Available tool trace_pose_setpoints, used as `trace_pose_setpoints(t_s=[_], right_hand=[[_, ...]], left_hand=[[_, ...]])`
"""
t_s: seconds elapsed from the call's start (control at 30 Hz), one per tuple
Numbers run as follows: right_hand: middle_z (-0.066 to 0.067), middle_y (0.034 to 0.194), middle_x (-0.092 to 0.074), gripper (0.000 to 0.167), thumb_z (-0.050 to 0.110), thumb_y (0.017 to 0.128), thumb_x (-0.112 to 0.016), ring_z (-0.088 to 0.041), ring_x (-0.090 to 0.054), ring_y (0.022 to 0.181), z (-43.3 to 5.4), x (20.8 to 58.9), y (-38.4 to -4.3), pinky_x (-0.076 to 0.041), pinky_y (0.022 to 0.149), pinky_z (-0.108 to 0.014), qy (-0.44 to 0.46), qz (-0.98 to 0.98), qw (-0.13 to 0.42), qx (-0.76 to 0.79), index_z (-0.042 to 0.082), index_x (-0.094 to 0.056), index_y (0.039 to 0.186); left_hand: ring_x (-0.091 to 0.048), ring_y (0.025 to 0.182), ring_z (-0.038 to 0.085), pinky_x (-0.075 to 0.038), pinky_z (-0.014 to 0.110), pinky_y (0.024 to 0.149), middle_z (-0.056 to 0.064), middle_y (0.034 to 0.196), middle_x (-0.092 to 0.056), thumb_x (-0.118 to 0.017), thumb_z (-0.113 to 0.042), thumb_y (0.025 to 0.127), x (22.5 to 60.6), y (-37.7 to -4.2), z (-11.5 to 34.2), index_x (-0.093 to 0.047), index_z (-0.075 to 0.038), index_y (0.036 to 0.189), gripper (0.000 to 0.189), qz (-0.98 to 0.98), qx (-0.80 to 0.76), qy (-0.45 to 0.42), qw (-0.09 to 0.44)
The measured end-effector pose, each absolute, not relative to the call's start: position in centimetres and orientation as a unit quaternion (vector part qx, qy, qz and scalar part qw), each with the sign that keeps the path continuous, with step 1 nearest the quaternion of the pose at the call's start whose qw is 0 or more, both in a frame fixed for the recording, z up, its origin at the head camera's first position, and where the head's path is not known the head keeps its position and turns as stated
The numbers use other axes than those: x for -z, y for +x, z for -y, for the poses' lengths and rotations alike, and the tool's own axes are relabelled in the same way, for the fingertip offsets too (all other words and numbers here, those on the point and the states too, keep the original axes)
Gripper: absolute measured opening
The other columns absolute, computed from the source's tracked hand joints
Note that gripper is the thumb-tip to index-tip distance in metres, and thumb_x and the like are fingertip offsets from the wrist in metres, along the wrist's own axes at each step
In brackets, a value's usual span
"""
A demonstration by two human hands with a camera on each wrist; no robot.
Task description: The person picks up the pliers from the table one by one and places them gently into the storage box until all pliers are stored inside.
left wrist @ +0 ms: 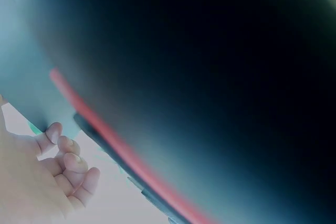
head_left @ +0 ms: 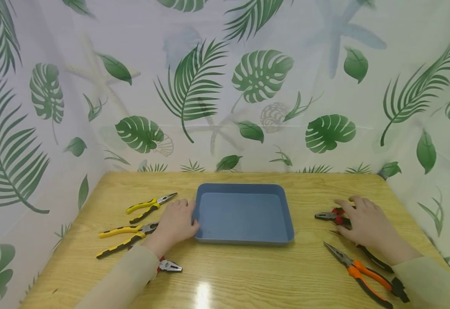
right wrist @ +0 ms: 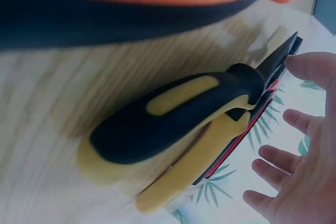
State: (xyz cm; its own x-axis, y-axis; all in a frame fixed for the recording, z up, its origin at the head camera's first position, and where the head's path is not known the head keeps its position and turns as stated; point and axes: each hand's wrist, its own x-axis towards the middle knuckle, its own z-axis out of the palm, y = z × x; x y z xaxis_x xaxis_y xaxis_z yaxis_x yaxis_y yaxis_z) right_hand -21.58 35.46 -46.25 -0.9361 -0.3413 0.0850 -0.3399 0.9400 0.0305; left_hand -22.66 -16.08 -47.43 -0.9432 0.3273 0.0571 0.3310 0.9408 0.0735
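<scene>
A blue rectangular tray [head_left: 244,216] lies mid-table. My left hand [head_left: 176,221] is at its left wall, the thumb overlapping the rim and the fingers bent along the side. In the left wrist view the left fingertips [left wrist: 54,132] meet the tray's edge [left wrist: 31,95]. My right hand [head_left: 368,223] hovers over red-handled pliers [head_left: 325,216], its fingers spread and slightly bent, gripping nothing. Part of those pliers is hidden under it. In the right wrist view the thumb lies close to the dark tip of yellow-and-black pliers [right wrist: 173,114].
Left of the tray lie small yellow long-nose pliers [head_left: 144,209], larger yellow pliers [head_left: 132,238] and red-handled pliers [head_left: 169,266], partly under the left forearm. Orange-and-black long-nose pliers [head_left: 358,272] lie at the front right. A leaf-patterned cloth [head_left: 205,86] hangs behind the wooden table [head_left: 225,274].
</scene>
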Motion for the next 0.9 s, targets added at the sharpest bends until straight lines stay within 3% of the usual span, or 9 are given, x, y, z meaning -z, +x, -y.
trace_pose_setpoints(t_s=[0.47,0.73,0.9], right_hand=[[-0.038,0.133,-0.054,0.078,0.047,0.091,-0.079,-0.059,-0.055,0.117,-37.1,47.1,-22.2,-0.047,0.090,-0.073,0.149,0.989,0.009,-0.011,0.003,-0.051,0.150],[-0.038,0.130,-0.054,0.076,0.050,0.090,-0.079,-0.059,-0.055,0.114,-37.2,47.0,-22.4,-0.055,0.072,-0.066,0.147,0.989,-0.013,-0.017,0.004,-0.054,0.145],[-0.037,0.131,-0.053,0.073,0.048,0.090,-0.080,-0.061,-0.052,0.116,-37.3,47.0,-22.8,-0.053,0.074,-0.070,0.143,0.989,-0.026,-0.027,0.006,-0.056,0.144]], left_hand=[[-0.065,0.112,0.039,-0.051,0.053,0.101,0.019,0.117,-0.069,-0.066,-0.028,0.095,47.5,-22.7,16.1,-0.062,-0.001,0.132,0.046,0.985,0.044,-0.164,0.019],[-0.065,0.115,0.039,-0.050,0.053,0.104,0.020,0.121,-0.069,-0.066,-0.027,0.095,47.4,-22.7,16.0,-0.060,0.000,0.139,0.052,0.985,0.050,-0.162,0.016],[-0.065,0.114,0.039,-0.050,0.052,0.104,0.021,0.121,-0.069,-0.065,-0.028,0.095,47.2,-22.6,16.0,-0.059,0.000,0.140,0.053,0.986,0.050,-0.160,0.014]])
